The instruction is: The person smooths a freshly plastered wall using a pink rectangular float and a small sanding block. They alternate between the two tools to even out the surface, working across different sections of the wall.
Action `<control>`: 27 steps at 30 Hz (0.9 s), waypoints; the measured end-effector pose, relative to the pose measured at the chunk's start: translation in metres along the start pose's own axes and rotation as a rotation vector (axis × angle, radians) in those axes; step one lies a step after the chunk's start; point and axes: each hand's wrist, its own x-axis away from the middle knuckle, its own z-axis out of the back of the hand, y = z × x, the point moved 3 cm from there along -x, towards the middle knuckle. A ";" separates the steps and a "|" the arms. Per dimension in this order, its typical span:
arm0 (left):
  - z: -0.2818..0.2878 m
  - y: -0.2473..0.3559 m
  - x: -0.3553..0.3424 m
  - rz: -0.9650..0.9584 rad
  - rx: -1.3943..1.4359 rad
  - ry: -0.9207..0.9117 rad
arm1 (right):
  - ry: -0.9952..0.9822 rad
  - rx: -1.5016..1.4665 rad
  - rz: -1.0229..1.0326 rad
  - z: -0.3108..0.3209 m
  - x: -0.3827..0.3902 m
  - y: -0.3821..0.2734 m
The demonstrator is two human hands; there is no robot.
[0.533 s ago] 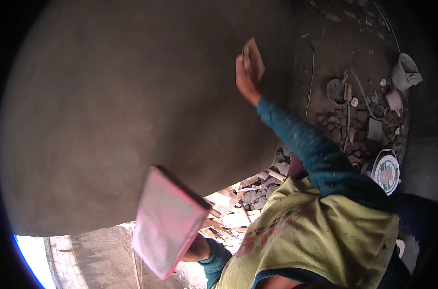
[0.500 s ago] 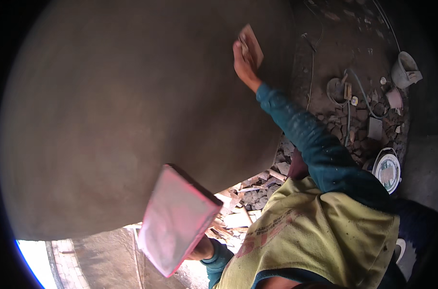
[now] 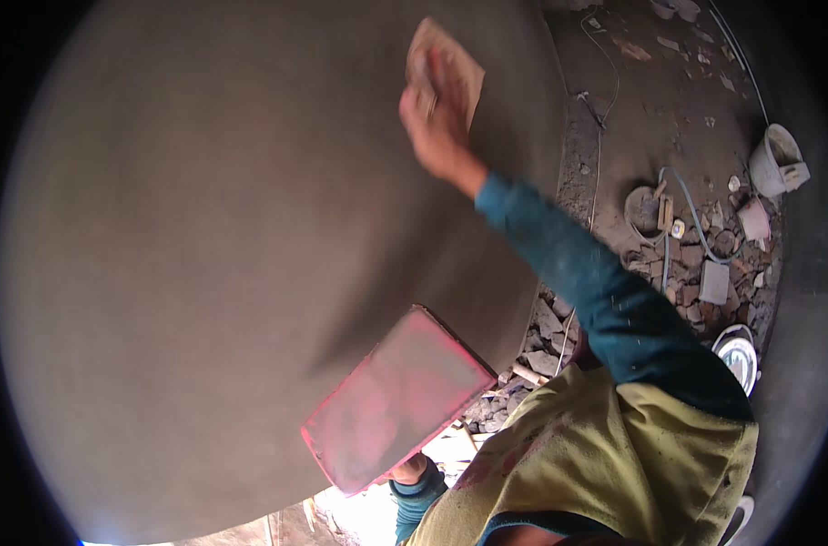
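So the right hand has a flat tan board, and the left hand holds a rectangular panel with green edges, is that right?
Not quite: the head view shows the rectangular panel with pinkish-red edges, not green. The left hand does hold it, and the right hand has the flat tan board.

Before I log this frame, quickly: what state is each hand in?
Left hand: holding pink-edged board, grip mostly hidden.
Right hand: closed, holding tan float.

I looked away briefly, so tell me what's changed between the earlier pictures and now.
The right hand and its float moved up and left in the picture; the board in the left hand shifted right and turned clockwise. Both hands keep their hold; nothing new was taken. The grey bucket stays put, though the view shifted slightly.
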 end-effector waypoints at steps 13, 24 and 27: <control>-0.063 0.019 0.028 0.093 -0.044 0.050 | -0.209 -0.118 0.291 0.025 0.044 -0.025; -0.064 0.030 0.030 0.057 -0.013 0.063 | -0.194 -0.024 0.262 0.007 0.044 -0.021; -0.078 0.025 0.033 0.064 0.046 0.030 | -0.161 -0.005 0.056 0.011 0.115 0.088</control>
